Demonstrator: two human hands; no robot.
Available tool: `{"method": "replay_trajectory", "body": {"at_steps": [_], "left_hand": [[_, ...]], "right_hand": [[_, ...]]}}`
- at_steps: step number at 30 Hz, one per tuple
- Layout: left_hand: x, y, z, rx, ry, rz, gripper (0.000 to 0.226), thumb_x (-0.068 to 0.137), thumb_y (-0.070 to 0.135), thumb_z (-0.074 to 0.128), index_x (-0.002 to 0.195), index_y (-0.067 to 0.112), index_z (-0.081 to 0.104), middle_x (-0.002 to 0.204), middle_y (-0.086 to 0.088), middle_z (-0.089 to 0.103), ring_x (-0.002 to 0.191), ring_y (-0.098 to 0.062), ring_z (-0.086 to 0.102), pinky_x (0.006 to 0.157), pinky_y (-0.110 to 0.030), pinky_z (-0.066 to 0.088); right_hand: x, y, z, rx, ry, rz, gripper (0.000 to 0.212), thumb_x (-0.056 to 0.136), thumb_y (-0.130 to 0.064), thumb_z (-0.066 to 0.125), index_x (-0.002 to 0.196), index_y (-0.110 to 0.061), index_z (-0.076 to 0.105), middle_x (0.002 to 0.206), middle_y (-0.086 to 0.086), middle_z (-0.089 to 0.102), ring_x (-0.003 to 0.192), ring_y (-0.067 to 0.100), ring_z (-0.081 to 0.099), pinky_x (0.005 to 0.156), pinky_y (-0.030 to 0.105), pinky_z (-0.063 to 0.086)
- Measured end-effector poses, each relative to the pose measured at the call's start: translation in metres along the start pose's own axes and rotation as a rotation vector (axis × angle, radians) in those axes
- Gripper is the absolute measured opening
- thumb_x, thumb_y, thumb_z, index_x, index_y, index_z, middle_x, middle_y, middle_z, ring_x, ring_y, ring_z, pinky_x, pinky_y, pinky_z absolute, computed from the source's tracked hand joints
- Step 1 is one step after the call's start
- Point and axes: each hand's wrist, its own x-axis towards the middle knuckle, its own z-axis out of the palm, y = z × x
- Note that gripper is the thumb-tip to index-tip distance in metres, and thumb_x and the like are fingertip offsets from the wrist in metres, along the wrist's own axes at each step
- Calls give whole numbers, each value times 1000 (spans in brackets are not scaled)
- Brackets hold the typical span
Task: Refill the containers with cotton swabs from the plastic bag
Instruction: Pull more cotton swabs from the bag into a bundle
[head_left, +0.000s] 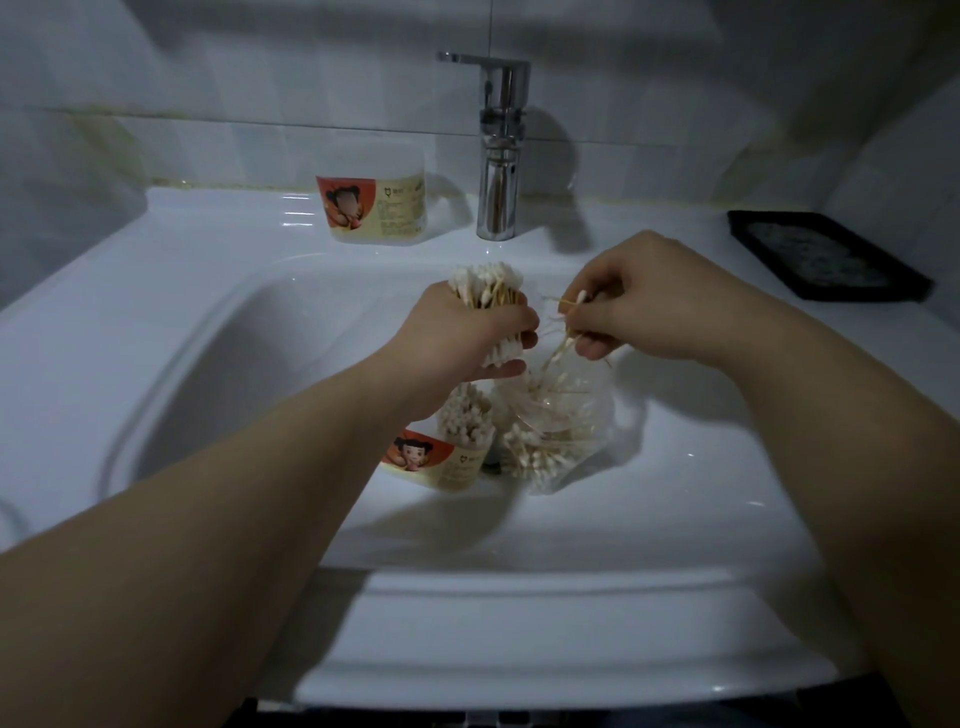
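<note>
Here, a head-worn camera looks down on two bare forearms reaching over a white sink (208, 322); the light is dim. The left hand (457, 338) is curled tightly round a thick bundle of cotton swabs (485, 286), with white tips showing above and below the fist. The right hand (654, 301) pinches a few loose swabs (582, 297) between thumb and fingertips, its other fingers curled; it is just beside the bundle and directly above the plastic bag (556, 431).

The clear bag lies slumped open in the basin; many swabs are inside it, and some sticks poke up toward the right hand. Just beside the bag on its left, an open container (457, 452) with an orange cartoon label leans tilted in the basin, already packed with swabs. A second container (374, 208) with the same label stands upright on the back ledge, just left of the chrome tap (501, 150); whether it is full cannot be told. A black tray (826, 254) sits on the counter at far right.

Several things could probably go wrong from here. The bundle is fat and gripped only round its middle; easing the fist to add the pinched swabs could let some slide out and scatter into the basin. Any that fall may pick up damp from the sink; whether the basin is wet cannot be seen. The tilted container looks unsteady; a nudge from a wrist or the bag could tip it and spill its swabs. The thin sticks might also snag on the bag's mouth and bend or snap.
</note>
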Motion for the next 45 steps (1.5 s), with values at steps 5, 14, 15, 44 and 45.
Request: {"method": "replay_trajectory", "body": {"at_steps": [5, 14, 15, 44, 45], "left_hand": [[-3, -1, 2, 69, -91, 1, 29, 88, 4, 75, 117, 1, 69, 110, -21, 73, 100, -27, 75, 81, -40, 64], [-5, -1, 3, 167, -71, 9, 15, 88, 1, 74, 101, 6, 72, 82, -9, 72, 74, -16, 72, 74, -37, 65], [-4, -1, 3, 167, -54, -7, 13, 87, 1, 74, 99, 6, 72, 79, -9, 72, 74, -17, 71, 75, -39, 65], [-4, 0, 3, 20, -113, -4, 23, 92, 5, 71, 114, 3, 70, 108, -22, 74, 95, -27, 75, 81, -41, 63], [-4, 0, 2, 19, -118, -7, 24, 92, 5, 71, 115, 3, 69, 107, -21, 74, 93, -26, 75, 80, -40, 63]], "right_hand": [[1, -4, 1, 324, 5, 40, 9, 92, -1, 71, 88, -9, 74, 76, 16, 76, 76, 26, 78, 79, 33, 64], [5, -2, 7, 357, 46, 68, 8, 87, -1, 76, 91, -8, 76, 78, 13, 77, 75, 25, 78, 78, 32, 64], [6, -1, 6, 348, 63, 67, 7, 87, -2, 77, 90, -9, 76, 76, 9, 78, 75, 24, 78, 79, 33, 64], [7, -1, 12, 526, 69, -19, 21, 79, 15, 75, 91, -2, 72, 86, 22, 73, 74, 28, 76, 71, 27, 61], [8, -1, 14, 548, 71, -15, 22, 79, 16, 75, 92, -2, 72, 86, 22, 73, 73, 28, 75, 71, 28, 62]]}}
